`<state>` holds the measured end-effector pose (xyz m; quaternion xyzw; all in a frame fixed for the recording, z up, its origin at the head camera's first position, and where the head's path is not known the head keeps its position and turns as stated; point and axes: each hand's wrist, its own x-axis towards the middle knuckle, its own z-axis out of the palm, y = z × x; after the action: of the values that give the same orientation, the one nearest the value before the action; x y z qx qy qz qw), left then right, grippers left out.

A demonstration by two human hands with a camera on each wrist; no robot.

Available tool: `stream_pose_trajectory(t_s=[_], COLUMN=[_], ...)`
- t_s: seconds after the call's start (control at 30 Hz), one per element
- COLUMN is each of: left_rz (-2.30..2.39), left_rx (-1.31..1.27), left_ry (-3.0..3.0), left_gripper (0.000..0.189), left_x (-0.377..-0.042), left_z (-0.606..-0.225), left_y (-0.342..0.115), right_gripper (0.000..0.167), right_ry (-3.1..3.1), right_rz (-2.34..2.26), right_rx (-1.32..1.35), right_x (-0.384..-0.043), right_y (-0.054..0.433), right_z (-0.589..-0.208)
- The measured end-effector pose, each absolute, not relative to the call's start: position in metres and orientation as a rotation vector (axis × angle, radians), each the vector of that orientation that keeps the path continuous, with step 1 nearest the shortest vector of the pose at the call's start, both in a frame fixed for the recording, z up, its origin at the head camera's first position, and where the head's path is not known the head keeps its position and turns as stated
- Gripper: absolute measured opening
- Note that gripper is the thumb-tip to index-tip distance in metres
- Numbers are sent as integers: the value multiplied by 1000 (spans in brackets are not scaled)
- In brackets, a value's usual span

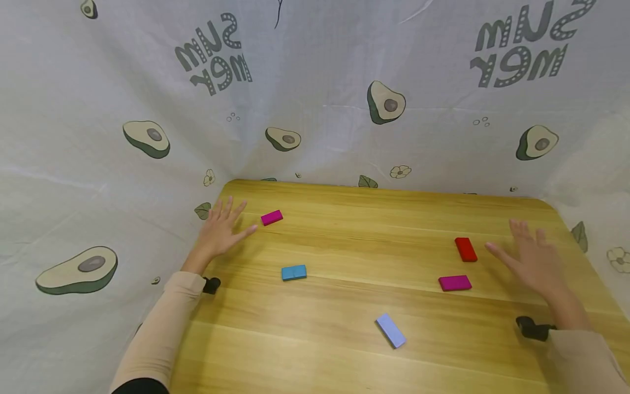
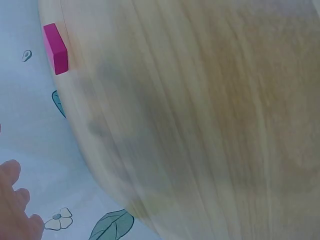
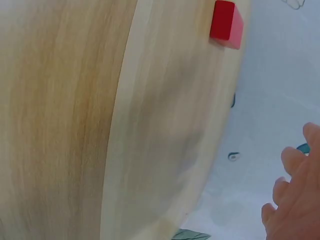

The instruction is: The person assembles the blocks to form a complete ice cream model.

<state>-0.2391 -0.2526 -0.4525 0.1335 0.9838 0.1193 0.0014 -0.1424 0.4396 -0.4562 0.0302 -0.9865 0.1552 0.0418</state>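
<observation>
My left hand [image 1: 220, 231] hovers over the table's left edge with fingers spread, holding nothing. Just right of it lies a small magenta block [image 1: 272, 218], which the left wrist view shows as a flat magenta bar [image 2: 56, 49]. Over the right side, my right hand [image 1: 534, 260] is also spread and holds nothing. Nearest to it is a red block [image 1: 466, 249], seen as a red bar [image 3: 227, 24] in the right wrist view. Below that sits a second magenta block [image 1: 455, 283]. A blue block [image 1: 293, 272] lies left of centre, and a lavender block [image 1: 391, 330] lies slanted nearer the front.
The blocks lie apart on a yellow wooden table [image 1: 344, 235] with rounded far corners. A white cloth [image 1: 315, 71] printed with avocados, flowers and lettering hangs behind and around the table. Each wrist carries a small black camera mount [image 1: 211, 285].
</observation>
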Motion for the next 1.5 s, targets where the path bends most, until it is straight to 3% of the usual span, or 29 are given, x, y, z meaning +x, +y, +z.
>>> stream_pose_trajectory(t_s=[0.73,1.5], left_rz=[472,626], left_rx=[614,884], left_ry=[3003,2877], left_gripper=[86,83], left_x=[-213,-181], left_z=[-452,-464], left_y=[-225,-193], right_gripper=[82,86], right_ry=[-2899,-2900], right_rz=[903,1209], right_rx=[264,313], right_x=[-102,-61], right_y=[387,315], right_z=[-448,-445])
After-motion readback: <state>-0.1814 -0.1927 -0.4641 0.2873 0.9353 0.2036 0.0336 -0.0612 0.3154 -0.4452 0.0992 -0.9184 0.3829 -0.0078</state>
